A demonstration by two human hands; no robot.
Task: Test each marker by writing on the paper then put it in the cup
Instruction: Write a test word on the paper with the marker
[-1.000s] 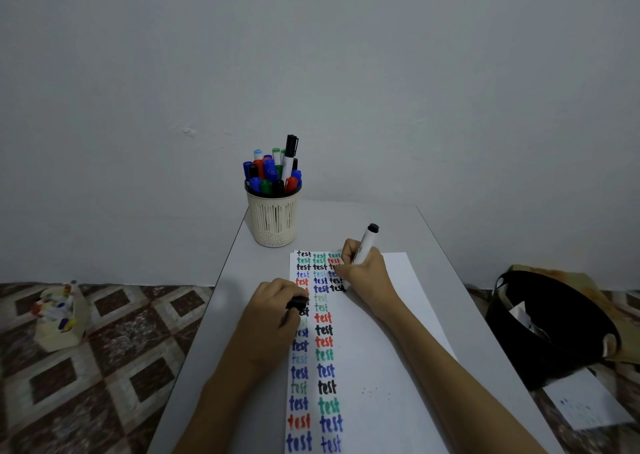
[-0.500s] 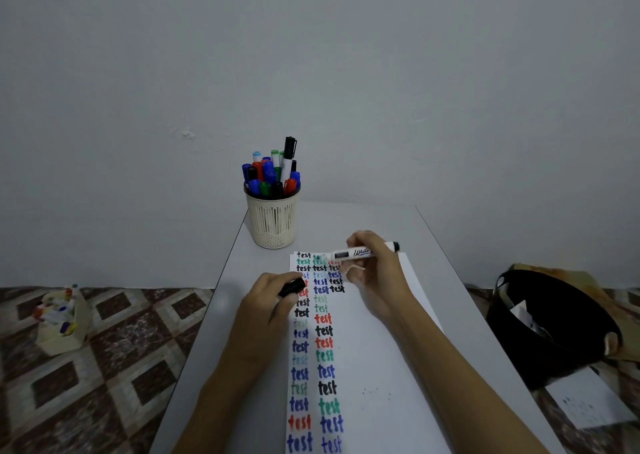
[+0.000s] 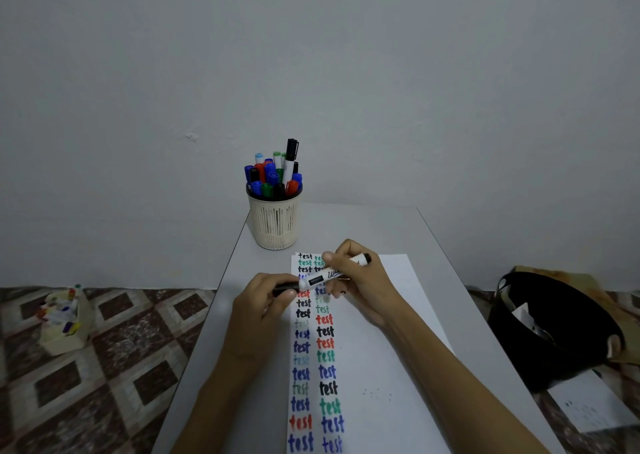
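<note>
A white sheet of paper (image 3: pixel 374 356) lies on the grey table (image 3: pixel 249 367), covered with columns of the word "test" in several colours. My right hand (image 3: pixel 360 280) grips a white black-ended marker (image 3: pixel 325 277), held nearly level above the paper. My left hand (image 3: pixel 263 301) pinches the black cap (image 3: pixel 285 288), which meets the marker's tip end. A cream slotted cup (image 3: pixel 275 221) stands at the table's far left, full of several markers.
A black bin (image 3: pixel 554 329) with paper scraps sits on the floor to the right, beside a loose sheet (image 3: pixel 595 405). On the tiled floor at left stands a small cream holder (image 3: pixel 65 318) with coloured markers. A wall rises right behind the table.
My right hand lifted the marker from writing, turned it level and brought its tip left to the cap in my left hand.
</note>
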